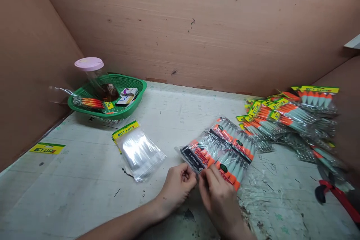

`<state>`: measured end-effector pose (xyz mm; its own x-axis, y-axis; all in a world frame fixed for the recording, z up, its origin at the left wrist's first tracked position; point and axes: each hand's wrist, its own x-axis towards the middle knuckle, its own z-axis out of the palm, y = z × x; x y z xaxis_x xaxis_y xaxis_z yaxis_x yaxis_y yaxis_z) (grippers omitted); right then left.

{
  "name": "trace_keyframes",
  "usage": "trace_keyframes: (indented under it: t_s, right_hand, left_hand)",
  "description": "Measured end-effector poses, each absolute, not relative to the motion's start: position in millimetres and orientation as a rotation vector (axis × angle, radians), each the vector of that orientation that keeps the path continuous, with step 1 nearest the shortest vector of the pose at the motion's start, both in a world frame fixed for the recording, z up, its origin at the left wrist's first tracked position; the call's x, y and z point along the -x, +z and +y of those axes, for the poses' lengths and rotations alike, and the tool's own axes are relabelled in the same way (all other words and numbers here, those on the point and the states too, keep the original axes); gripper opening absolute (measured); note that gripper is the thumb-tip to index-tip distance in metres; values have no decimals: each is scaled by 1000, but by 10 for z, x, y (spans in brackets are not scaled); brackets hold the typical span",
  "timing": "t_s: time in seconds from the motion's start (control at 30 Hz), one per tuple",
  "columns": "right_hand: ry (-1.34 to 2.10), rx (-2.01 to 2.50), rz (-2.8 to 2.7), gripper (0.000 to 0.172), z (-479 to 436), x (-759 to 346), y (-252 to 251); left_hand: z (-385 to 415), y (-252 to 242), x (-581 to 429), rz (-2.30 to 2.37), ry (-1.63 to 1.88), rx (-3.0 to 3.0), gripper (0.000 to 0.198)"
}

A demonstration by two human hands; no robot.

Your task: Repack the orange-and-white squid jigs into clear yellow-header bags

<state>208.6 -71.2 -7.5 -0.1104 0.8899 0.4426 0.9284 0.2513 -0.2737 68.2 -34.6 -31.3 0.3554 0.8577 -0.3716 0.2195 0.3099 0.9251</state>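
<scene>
A clear plastic pack of fishing lures (239, 144), orange and pale green with black printed bands, lies in front of me at centre right. My left hand (178, 185) pinches the near edge of this pack by its lower left corner, fingers curled. Close beside it, my right hand (219, 193) is closed on the same edge, thumb and fingertips together. The exact grip on the film is partly hidden by the fingers. Left of the pack lies a stack of clear bags (139, 153) with yellow and green BCT LURE headers.
A pile of packed lures (292, 116) is heaped at the right. Red-handled cutters (334, 191) lie near the right edge. At back left stands a green basket (131, 110) with a pink-lidded jar (94, 77) and small packets. A loose header card (47, 148) lies far left.
</scene>
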Motion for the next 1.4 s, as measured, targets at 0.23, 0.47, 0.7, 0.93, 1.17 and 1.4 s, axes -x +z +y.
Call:
trace_keyframes:
  t_s: [0.23,0.47,0.7,0.93,1.17,1.4]
  right_hand:
    - [-464,1697,-1845,20,-380,-2712,481]
    - [51,1434,-2112,17,-374,-2479,456]
    - [-345,1494,-2578,23,-144,-1740,321]
    - [-162,1650,-2567,7,92,-1924,430]
    - [-127,2313,-2015,23,290,-2922,688]
    - [-63,2494,-1656,24,213,-3325,611]
  left_hand:
    - [-161,-217,-439,1307,498,-1499,15]
    - [111,-43,-388,1395,462,-1896,13]
    - [181,35,-381,1517,308,-2135,24]
    - [239,32,-341,1531,206,-2550,29]
    - [252,10,-214,1519,190,-2454,34]
    - [292,-69,-184,1572,7,-2516,32]
